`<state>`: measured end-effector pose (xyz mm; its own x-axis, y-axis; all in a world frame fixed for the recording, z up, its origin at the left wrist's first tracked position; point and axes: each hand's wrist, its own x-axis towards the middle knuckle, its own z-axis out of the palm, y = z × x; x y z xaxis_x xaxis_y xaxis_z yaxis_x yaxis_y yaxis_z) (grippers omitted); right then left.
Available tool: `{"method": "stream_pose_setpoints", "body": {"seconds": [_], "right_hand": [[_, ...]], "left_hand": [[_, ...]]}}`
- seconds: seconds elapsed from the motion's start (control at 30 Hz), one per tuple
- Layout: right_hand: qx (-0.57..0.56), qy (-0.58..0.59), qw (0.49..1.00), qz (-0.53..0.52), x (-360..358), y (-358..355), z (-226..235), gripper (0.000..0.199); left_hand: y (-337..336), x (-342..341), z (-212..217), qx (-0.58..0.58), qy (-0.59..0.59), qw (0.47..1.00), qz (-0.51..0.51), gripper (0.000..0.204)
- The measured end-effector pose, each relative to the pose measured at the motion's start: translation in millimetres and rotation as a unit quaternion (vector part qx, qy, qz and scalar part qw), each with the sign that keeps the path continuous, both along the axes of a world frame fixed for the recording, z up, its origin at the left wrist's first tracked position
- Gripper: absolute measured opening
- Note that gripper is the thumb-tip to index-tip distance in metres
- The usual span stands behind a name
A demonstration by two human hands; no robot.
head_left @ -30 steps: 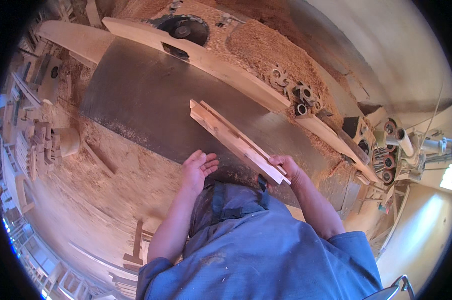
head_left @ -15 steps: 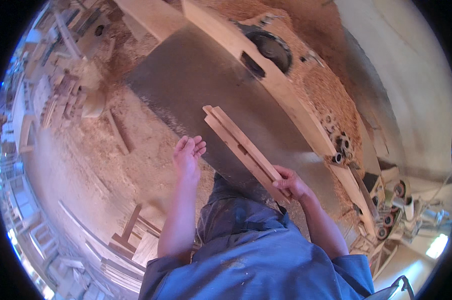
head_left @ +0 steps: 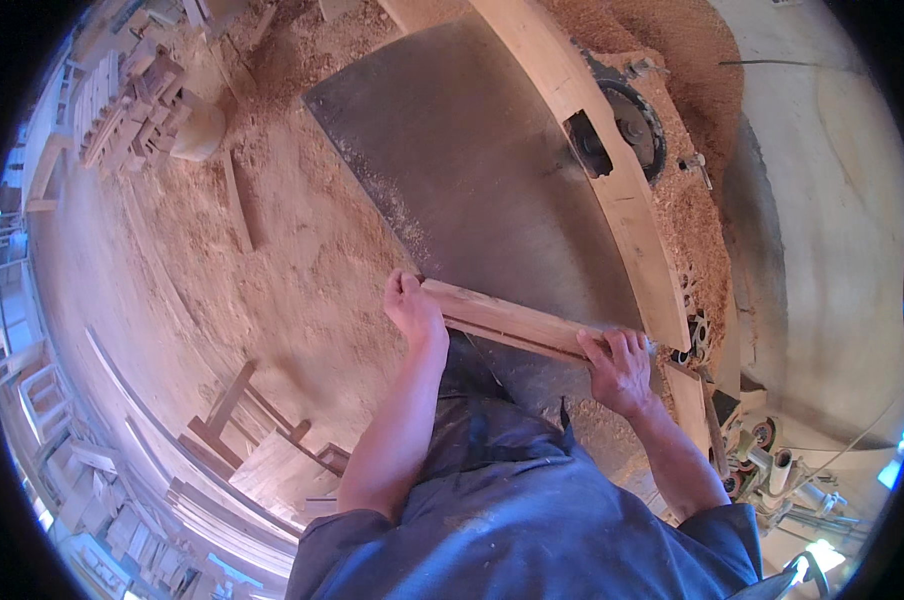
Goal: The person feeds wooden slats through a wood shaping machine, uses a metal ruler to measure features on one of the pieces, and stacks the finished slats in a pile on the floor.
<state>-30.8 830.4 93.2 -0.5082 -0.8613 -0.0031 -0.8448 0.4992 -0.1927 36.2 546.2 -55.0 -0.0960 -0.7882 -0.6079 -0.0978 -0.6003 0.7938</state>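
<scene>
A short wooden board (head_left: 512,322) with a dark groove along its near edge is held crosswise in front of my body, over the near part of the dark metal machine table (head_left: 452,150). My left hand (head_left: 415,308) is closed round its left end. At the other end, my right hand (head_left: 620,372) grips it with the thumb along the near face and the fingers over the top. Beyond the board, a long wooden fence (head_left: 612,190) with a cut-out opening runs along the table's right side. A round dark cutter head (head_left: 632,125) sits behind that opening.
Sawdust (head_left: 707,200) lies heaped behind the fence. On the dusty floor at left are a stack of wood blocks (head_left: 137,110) and a loose strip (head_left: 237,200). A wooden frame (head_left: 222,405) and long boards (head_left: 227,520) lie lower left. Machine parts (head_left: 762,450) stand at right.
My left hand has gone from free and raised to gripping the board's left end. The board has turned from slanting away to lying crosswise. The view has shifted, too.
</scene>
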Motion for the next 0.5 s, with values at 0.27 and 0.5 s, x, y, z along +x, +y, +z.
{"method": "stream_pose_setpoints", "body": {"seconds": [0.27, 0.5], "right_hand": [[-0.032, -0.07, 0.997, 0.0, -15.5, -120.8, -54.4, 0.074], [-0.069, -0.095, 0.993, 0.003, -10.0, -162.0, -68.4, 0.079]], "left_hand": [[-140.9, -15.1, -23.7, -0.163, -0.171, 0.971, -0.031, 0.019], [-205.7, 6.4, -50.9, -0.138, -0.05, 0.989, 0.032, 0.039]]}}
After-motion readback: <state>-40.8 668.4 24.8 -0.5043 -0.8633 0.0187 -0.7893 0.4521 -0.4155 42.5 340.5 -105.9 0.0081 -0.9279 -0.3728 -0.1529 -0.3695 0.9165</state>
